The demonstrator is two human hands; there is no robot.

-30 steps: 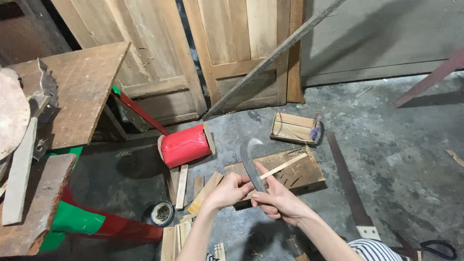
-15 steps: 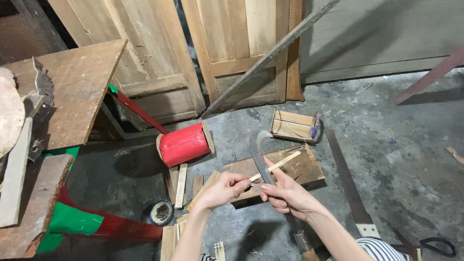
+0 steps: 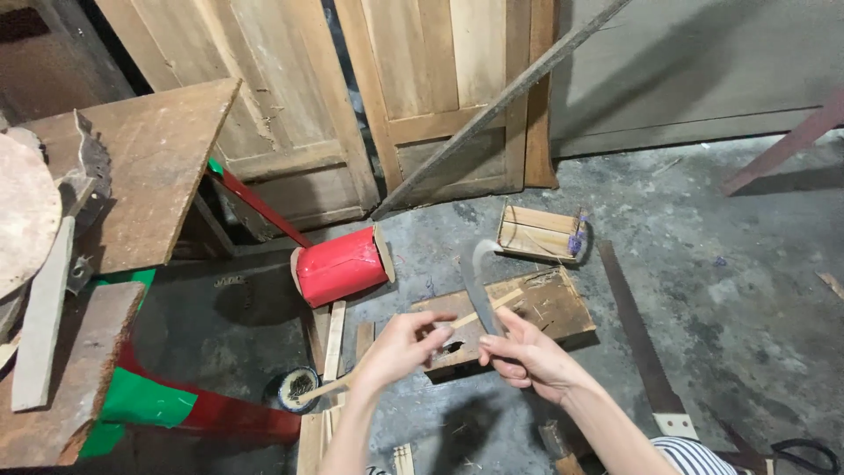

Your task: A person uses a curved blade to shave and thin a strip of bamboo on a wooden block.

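Setting: grey concrete floor of a workshop, with wooden door panels leaning against the wall behind and a long thin batten propped slantwise across them.
Left hand: left hand raised over the floor, wrist bent, fingers pinched on a thin bamboo stick that runs from lower left to upper right.
Right hand: right hand close beside the left, clenched round the blade of a curved machete; the hooked tip points up and away, the handle hangs down beside the forearm.
Contact: blade edge lies across the stick between the two hands.
Below the hands: flat wooden block on the floor, just under the stick's far end.
Open room: bare concrete to the right of the block, up to a long saw blade lying flat; more wooden strips crowd the left.
Edges: worn wooden tabletop at left, its corner jutting toward the middle; a rough plank bench lower left.
Coloured things: red cylinder on its side beyond the hands; red and green painted bench side; small round tin by it.
Further back: shallow wooden frame box near the doors.
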